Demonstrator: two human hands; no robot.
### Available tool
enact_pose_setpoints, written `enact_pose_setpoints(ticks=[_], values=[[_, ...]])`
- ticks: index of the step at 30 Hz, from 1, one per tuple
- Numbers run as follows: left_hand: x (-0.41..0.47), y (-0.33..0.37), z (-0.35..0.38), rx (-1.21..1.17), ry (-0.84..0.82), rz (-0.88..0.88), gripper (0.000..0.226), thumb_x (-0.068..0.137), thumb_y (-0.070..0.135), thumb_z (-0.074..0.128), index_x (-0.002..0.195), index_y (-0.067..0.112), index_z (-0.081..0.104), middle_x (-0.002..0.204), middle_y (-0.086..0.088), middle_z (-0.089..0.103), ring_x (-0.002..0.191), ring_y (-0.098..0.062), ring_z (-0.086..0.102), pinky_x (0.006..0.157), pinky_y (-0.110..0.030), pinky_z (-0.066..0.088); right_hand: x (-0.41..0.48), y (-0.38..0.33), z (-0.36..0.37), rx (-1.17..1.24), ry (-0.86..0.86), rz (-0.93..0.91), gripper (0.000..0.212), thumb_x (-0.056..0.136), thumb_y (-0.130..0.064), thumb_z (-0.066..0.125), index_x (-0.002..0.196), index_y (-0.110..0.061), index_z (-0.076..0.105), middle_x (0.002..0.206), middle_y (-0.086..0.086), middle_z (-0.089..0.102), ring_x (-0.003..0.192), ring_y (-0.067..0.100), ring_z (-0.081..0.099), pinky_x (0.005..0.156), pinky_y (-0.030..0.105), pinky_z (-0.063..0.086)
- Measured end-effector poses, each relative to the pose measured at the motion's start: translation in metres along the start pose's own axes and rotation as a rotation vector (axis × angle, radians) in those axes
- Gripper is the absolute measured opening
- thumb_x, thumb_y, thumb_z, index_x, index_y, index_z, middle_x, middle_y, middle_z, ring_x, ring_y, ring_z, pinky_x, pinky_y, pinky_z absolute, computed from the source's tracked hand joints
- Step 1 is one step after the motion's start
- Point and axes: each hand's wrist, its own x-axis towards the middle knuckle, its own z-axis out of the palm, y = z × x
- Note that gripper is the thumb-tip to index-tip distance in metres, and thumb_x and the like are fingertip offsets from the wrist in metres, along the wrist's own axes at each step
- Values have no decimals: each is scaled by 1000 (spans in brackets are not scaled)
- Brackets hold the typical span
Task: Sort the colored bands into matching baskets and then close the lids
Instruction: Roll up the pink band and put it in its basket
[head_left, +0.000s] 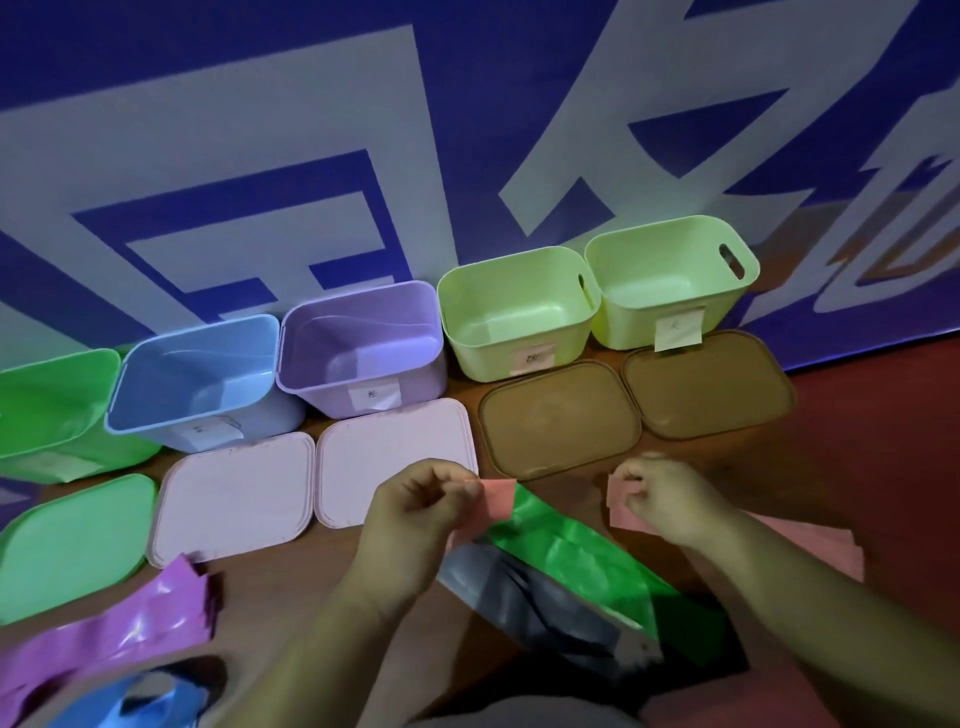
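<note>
My left hand (415, 519) pinches the end of a pink band (493, 499) in the middle foreground. My right hand (665, 499) pinches the end of another pink band (810, 545) that lies flat to the right. Between them lie a green band (582, 561) and a grey band (540, 608). A purple band (119, 618) and a blue band (135, 701) lie at the lower left. Several open baskets stand in a row: green (31, 447), blue (260, 421), purple (415, 384) and two light-green ones (478, 358) (727, 317).
Lids lie in front of the baskets: a green lid (67, 545), two pale pink lids (234, 499) (395, 447) and two brown lids (561, 415) (706, 384). A blue-and-white wall (363, 130) stands right behind the baskets.
</note>
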Motion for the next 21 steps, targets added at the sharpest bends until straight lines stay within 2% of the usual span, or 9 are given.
enact_pose_setpoints(ticks=[6,9,11,15,19,21], values=[[10,2,13,-11,25,-28,7,89,-9,62,86,-6,67,75,-10,71,70,-16,66,67,-25,58,31,12,9,-43,-88,-35,40,83,-13,62,119,-29,66,124,-2,58,107,19,62,92,31,50],[14,3,16,-21,27,-31,6,90,-9,61,87,-8,67,78,-15,71,73,-21,68,75,-33,60,42,16,12,-68,-133,-55,42,84,-13,60,124,-26,65,125,-1,56,110,20,61,95,29,48],[16,4,18,-14,21,-33,6,90,-9,61,88,-9,66,77,-14,71,72,-20,68,72,-31,60,47,18,14,-100,-154,-63,38,85,-16,61,122,-26,66,123,0,56,106,21,61,92,29,48],[19,5,19,-18,4,-41,6,90,-9,61,87,-8,65,71,-8,70,66,-15,68,64,-24,56,51,18,15,-160,-151,-87,16,86,-18,62,101,-21,69,110,0,56,97,21,60,75,25,40],[20,6,17,-33,-7,-33,5,91,-10,59,89,-13,63,68,-8,71,61,-13,68,61,-21,55,53,20,16,-165,-130,-108,7,86,-25,67,92,-21,67,106,-2,55,94,18,58,74,25,41],[19,6,17,-29,-4,-27,6,91,-10,58,90,-13,64,67,-6,70,59,-10,67,59,-19,54,51,20,16,-161,-117,-125,5,85,-26,67,90,-23,67,103,-5,57,93,16,57,72,24,37]])
